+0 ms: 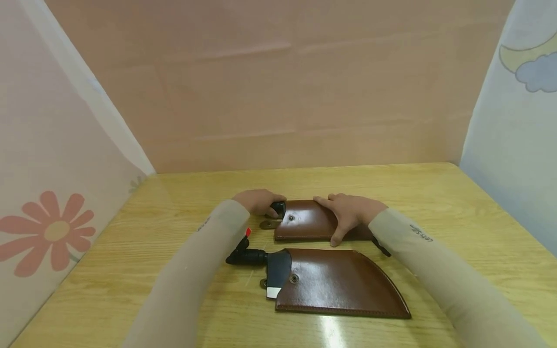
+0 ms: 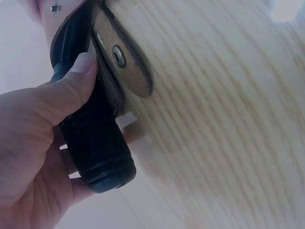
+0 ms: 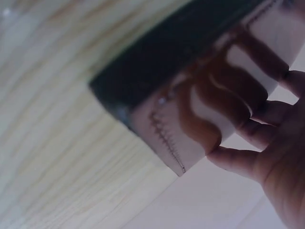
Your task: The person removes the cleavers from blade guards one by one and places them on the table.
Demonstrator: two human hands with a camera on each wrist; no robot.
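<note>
Two knives in brown leather sheaths lie on the wooden table (image 1: 435,203). My left hand (image 1: 266,204) grips the black handle (image 1: 278,209) of the far knife; in the left wrist view the thumb (image 2: 78,76) wraps over that handle (image 2: 95,143), beside the sheath's snap strap (image 2: 121,59). My right hand (image 1: 345,216) rests flat on the far sheath (image 1: 304,222), fingers straight, thumb along its near edge. In the right wrist view the fingers (image 3: 248,138) lie on the stitched leather (image 3: 167,138).
The near knife's black handle (image 1: 249,256) points left, and a strip of blade shows at the mouth of its larger sheath (image 1: 344,285). Cloth-covered walls close in the back and both sides, the left one printed with a flower (image 1: 52,232).
</note>
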